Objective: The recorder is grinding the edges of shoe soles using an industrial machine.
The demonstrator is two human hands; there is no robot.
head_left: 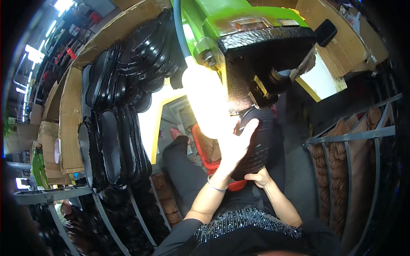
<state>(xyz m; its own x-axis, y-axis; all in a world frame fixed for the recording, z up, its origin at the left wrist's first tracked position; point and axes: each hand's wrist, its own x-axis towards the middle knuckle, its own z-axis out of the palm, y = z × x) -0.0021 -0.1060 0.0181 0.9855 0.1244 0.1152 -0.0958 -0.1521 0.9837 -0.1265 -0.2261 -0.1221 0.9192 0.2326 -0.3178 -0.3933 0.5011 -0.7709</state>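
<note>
Head view: the black sole (258, 147), its face grooved, lies in the centre of the frame, slightly right, with its upper end just below the black-and-green machine (265, 64); your left hand (239, 143) lies along its left side, thumb spread over the face, but glare from the lamp (204, 102) veils the fingers, so you cannot tell how firmly they close; your right hand (259, 177) grips the lower end, thumb on top, fingers hidden; a red basin (200, 149) sits left of your hands; glossy dark soles (113, 145) stand stacked at upper left; brown soles (337, 187) fill a metal rack (354, 134) at lower right.
</note>
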